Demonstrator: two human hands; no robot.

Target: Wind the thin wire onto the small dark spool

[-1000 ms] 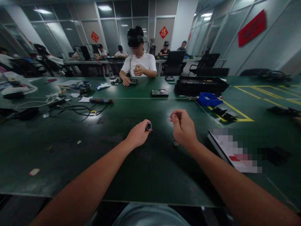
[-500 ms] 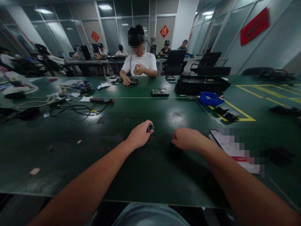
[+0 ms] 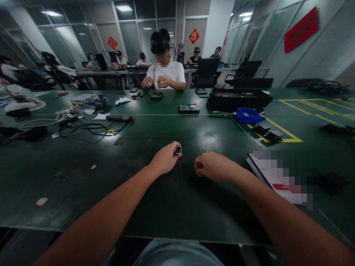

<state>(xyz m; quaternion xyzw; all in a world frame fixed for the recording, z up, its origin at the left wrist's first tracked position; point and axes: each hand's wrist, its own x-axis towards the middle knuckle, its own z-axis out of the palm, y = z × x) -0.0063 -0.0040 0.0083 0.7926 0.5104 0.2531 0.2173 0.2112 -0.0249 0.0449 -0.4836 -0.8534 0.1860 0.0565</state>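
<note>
My left hand (image 3: pixel 164 159) is closed round a small black cylinder with a silver end (image 3: pixel 178 150), held just above the green table (image 3: pixel 138 192). My right hand (image 3: pixel 213 167) rests low on the table a short way to the right, palm down with its fingers curled under. What those fingers hold, if anything, is hidden. The two hands are apart by about a hand's width.
A blurred white sheet (image 3: pixel 277 177) lies right of my right hand. Farther back are a blue bin (image 3: pixel 248 115), a black case (image 3: pixel 238 99), a circuit board (image 3: pixel 189 108), and cables (image 3: pixel 91 129) at left. A person (image 3: pixel 164 72) sits across the table.
My right hand came down from a raised pinch to the table and slid left toward my left hand. The left hand stayed put. The person opposite lifted a hand off the table.
</note>
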